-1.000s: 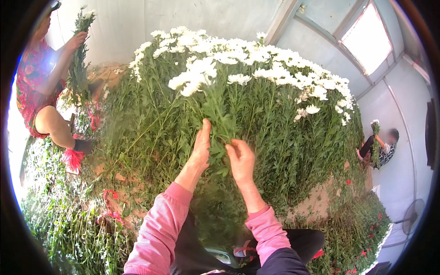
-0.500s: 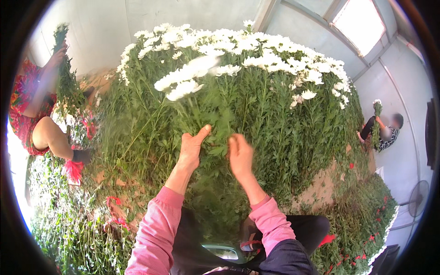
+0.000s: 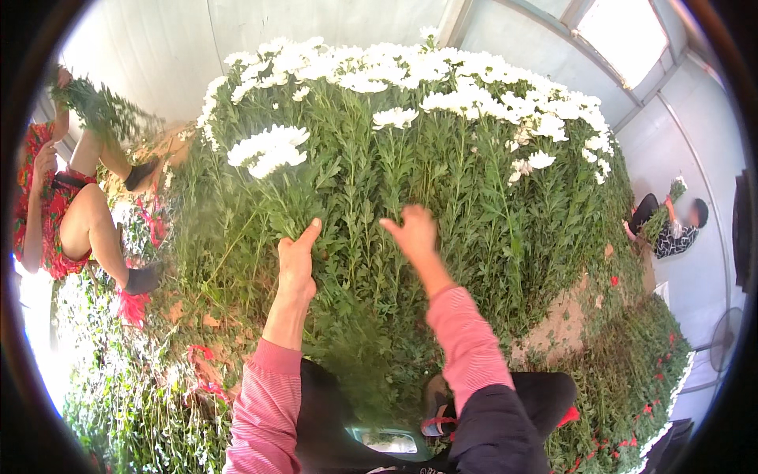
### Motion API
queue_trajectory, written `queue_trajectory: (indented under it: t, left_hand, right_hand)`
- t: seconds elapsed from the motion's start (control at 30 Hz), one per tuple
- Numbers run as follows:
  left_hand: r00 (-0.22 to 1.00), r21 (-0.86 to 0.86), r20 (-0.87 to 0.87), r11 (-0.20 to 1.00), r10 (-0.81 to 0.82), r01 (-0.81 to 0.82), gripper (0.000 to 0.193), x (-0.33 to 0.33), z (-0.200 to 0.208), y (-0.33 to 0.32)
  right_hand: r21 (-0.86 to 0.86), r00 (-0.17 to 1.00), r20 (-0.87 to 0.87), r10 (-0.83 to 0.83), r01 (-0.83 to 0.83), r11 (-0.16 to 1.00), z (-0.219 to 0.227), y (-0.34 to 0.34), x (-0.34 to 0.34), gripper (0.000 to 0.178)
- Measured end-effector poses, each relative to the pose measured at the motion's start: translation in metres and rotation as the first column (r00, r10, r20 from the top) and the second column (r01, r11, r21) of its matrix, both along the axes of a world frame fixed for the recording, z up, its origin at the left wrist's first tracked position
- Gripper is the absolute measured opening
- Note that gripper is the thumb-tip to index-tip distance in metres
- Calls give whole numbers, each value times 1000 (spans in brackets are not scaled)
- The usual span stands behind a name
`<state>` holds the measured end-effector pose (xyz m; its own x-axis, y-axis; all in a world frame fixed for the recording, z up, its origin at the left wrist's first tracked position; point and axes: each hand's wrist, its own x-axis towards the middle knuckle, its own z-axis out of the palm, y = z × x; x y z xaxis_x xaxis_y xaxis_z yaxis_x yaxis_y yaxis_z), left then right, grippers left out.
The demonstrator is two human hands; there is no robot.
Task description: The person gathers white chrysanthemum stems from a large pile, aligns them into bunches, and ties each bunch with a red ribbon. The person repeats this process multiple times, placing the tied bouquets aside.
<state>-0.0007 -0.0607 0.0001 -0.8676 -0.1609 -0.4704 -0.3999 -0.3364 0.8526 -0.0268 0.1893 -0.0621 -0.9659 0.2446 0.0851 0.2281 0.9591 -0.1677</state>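
Observation:
My left hand (image 3: pixel 297 259) is closed around the stems of a small bunch of white chrysanthemums (image 3: pixel 271 150), its thumb pointing up along the leaves. The blooms lean up and to the left, above the leafy stems. To the right, my right hand (image 3: pixel 416 235) reaches over the large pile of chrysanthemums (image 3: pixel 450 189) with its thumb spread from the fingers. Nothing shows in that hand; its fingertips are close to the upright stems, and I cannot tell whether they touch. White heads line the pile's far edge.
A person in a red patterned garment (image 3: pixel 55 205) sits at the left with green stems (image 3: pixel 103 107). Another person (image 3: pixel 675 237) sits far right, holding a bunch. Cut stems (image 3: pixel 150 403) and red ties (image 3: pixel 209 371) cover the lower left. A fan (image 3: pixel 725 340) stands at the right.
My left hand has moved left with the bunch, whose blooms swung left and down. My right hand has come away from it, thumb now spread. The person at left has lowered their stems.

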Motion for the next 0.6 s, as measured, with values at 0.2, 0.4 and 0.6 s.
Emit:
queue_trajectory:
  t: [0.2, 0.4, 0.6]
  left_hand:
    - [1000, 162, 9, 987, -14, 13, 76, 9, 24, -12]
    - [1000, 175, -16, 985, -11, 13, 71, 6, 14, -3]
    - [999, 118, -3, 992, 42, -41, 46, 1, 3, 6]
  right_hand:
    - [-797, 887, -286, -362, -10, 604, 4, -41, -3, 25]
    - [-747, 781, -394, -485, 35, 664, -8, -7, -37, 27]
    - [-521, 893, -288, -346, 157, 839, -52, -19, -22, 46]
